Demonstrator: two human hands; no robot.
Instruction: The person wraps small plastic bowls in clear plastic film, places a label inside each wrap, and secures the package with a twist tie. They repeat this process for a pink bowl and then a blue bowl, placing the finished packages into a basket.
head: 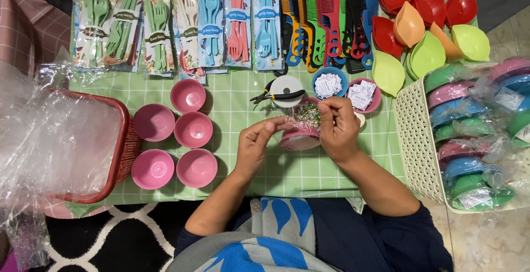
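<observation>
A pink bowl wrapped in clear plastic [300, 138] stands on the green checked cloth [243, 98] in front of me. My left hand [255, 145] pinches the gathered plastic at its top from the left. My right hand [338, 129] grips the same bunched plastic top [307, 114] from the right, fingers closed around it. Several bare pink bowls [193, 130] stand to the left of my hands.
A red basket lined with clear plastic [124, 139] is at left. A white basket of wrapped bowls [417, 139] is at right. Packed cutlery sets [160, 29], combs [326, 20], leaf-shaped dishes [425, 23], pliers [276, 94] and two small bowls of paper tags [329, 82] lie beyond.
</observation>
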